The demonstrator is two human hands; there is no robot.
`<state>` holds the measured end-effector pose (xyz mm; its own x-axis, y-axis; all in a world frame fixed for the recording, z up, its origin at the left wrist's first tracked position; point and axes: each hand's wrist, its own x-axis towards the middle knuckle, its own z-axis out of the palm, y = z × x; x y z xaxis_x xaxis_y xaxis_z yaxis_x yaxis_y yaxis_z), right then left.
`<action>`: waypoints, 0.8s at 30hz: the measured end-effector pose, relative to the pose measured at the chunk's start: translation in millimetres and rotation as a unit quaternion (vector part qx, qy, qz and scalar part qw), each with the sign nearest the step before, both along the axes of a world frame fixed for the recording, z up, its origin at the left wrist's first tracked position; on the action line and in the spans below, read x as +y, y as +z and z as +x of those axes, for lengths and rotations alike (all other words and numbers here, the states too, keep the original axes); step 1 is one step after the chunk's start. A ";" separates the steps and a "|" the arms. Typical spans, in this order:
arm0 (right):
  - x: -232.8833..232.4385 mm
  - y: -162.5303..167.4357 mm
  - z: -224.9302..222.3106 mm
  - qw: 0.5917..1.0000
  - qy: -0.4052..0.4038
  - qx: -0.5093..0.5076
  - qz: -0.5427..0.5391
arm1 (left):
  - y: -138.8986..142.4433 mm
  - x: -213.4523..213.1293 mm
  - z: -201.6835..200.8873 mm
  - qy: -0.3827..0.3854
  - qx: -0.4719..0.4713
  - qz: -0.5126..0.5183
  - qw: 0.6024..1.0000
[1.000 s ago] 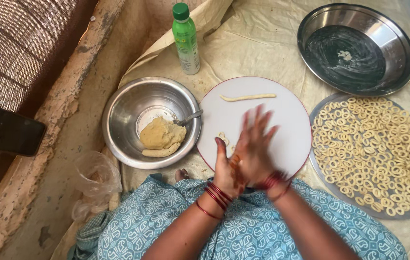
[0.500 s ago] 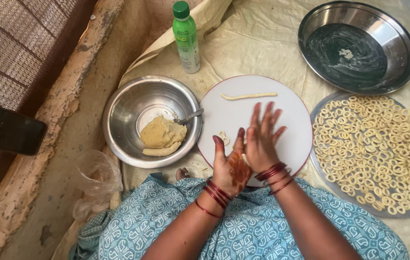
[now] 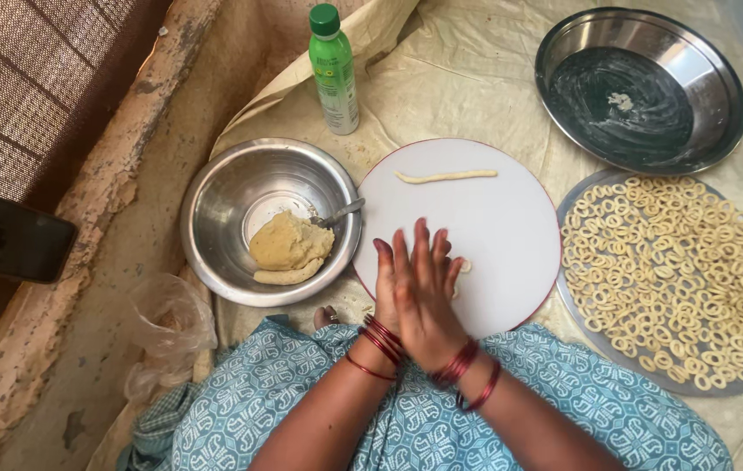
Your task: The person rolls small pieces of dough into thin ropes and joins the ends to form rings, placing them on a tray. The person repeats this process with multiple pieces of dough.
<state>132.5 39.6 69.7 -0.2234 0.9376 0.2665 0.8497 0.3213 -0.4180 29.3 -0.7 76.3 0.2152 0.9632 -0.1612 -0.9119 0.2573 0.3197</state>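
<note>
The right hand (image 3: 428,292) lies flat over the left hand (image 3: 386,288), palms pressed on a dough piece (image 3: 465,265) above the white board (image 3: 511,235); soft and pliable, it likely needs light, even pressure.

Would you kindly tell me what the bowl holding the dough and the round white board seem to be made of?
The bowl looks like polished steel: silvery, with bright reflections along its wall. The board seems smooth plastic or laminate, matt white with a thin red rim; its look leaves that open.
</note>
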 end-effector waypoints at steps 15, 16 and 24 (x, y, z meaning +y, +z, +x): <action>-11.5 25.0 -12.9 0.998 -0.045 0.043 -0.007 | 4.8 -1.8 -1.9 -0.107 -0.010 -0.004 0.994; -18.7 28.3 -16.5 0.998 -0.007 0.054 -0.013 | 4.9 -2.0 -1.7 -0.095 0.003 0.002 0.996; -13.4 31.2 -18.0 0.998 -0.054 0.016 -0.007 | 3.7 -4.1 -5.4 -0.098 -0.014 -0.012 0.995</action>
<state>114.6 26.2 100.9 -0.1130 0.9592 0.2590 0.8650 0.2233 -0.4494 23.9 -4.8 80.0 0.4025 0.8984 -0.1758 -0.8521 0.4379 0.2866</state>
